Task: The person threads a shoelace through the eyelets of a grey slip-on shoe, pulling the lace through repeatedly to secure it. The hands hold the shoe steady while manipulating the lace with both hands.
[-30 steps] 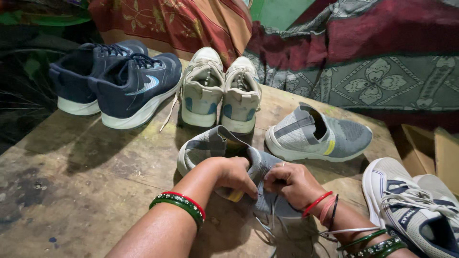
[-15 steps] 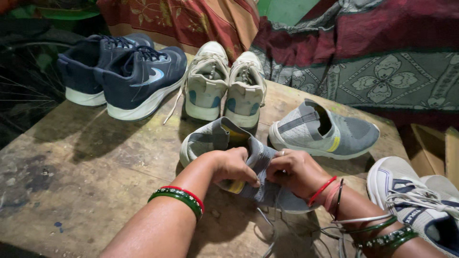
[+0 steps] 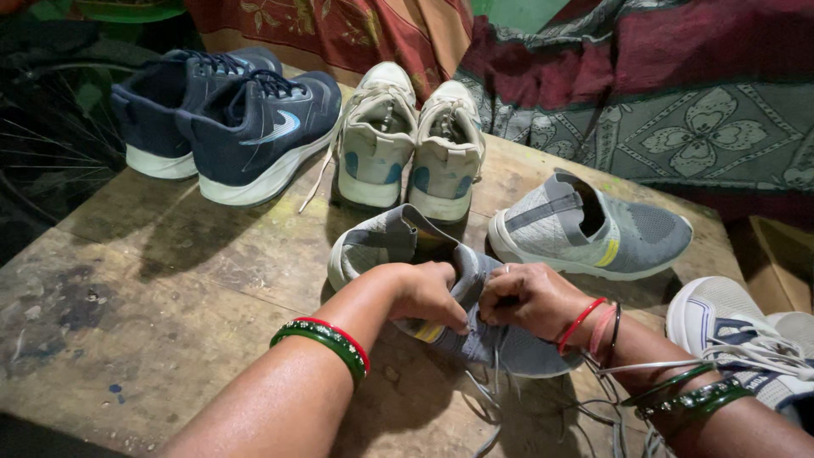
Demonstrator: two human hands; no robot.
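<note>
A grey knit sneaker [image 3: 386,246] lies on the worn wooden table [image 3: 153,280], toe pointing toward me. My left hand [image 3: 432,293] grips its upper from the left side. My right hand [image 3: 530,297] pinches the same upper from the right, fingers closed where a grey lace [image 3: 492,399] comes out. The lace hangs loose below the shoe. Green and red bangles sit on both wrists.
The matching grey sneaker [image 3: 593,229] lies just behind to the right. Two white sneakers [image 3: 411,140] and two navy sneakers [image 3: 233,127] stand at the back. A white laced shoe [image 3: 738,331] is at the right edge. Patterned cloth hangs behind.
Both hands stayed on the grey sneaker and shifted slightly. The view moved a little closer and to the left.
</note>
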